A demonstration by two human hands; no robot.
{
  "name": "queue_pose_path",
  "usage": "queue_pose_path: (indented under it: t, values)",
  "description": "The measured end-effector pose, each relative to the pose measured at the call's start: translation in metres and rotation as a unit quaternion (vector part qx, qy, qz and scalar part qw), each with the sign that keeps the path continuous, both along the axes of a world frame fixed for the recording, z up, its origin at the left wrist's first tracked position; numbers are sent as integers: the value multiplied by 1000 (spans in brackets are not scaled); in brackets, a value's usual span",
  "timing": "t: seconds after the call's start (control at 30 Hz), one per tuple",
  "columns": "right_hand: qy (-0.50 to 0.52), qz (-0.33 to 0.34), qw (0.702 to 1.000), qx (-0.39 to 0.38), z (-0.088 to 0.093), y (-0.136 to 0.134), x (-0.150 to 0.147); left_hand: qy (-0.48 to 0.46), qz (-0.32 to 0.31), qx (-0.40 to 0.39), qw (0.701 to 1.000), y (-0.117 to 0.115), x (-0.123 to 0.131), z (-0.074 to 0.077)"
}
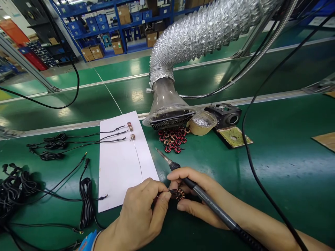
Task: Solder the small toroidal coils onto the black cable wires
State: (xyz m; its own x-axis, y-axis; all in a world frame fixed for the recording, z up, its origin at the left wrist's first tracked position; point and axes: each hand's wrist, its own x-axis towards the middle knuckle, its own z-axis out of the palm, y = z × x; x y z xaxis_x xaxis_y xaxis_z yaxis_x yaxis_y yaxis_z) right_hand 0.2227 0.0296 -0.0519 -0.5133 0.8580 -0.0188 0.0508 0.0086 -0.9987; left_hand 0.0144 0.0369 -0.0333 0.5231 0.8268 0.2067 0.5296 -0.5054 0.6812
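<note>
My left hand (145,211) is closed, its thumb and forefinger pinching the dark lead end of a small toroidal coil (180,194) with copper-coloured windings. A thin wire (138,157) comes down across the white sheet to this hand, and a short fine end shows by the thumb. In my right hand (201,195) a soldering iron (209,202) is held, its tip pointing up and left, away from the coil. The right fingers curl around the coil's far side; whether they touch it I cannot tell. A heap of red and black toroidal coils (172,139) lies ahead.
A white sheet (117,167) carries two small wound parts and cable ends. Bundled black cables (86,202) lie at left. A fume extractor hood (167,101) stands ahead, beside a round tub (202,122) and an iron stand with yellow sponge (232,136). A black cable (251,153) hangs at right.
</note>
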Motion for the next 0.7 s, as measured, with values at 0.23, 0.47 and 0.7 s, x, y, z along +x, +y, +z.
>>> queue_pose_path:
  t: [0.23,0.47,0.7]
  values:
    - [41,12,999,-25,-8,0,-1,-15,-5,27,1000,-1,0,0]
    - [57,-8,998,7,-6,-2,-3,-19,-9,31,999,-1,-1,-2]
    - [10,-41,999,-1,-8,-4,-8,-27,-9,31,999,-3,2,-5]
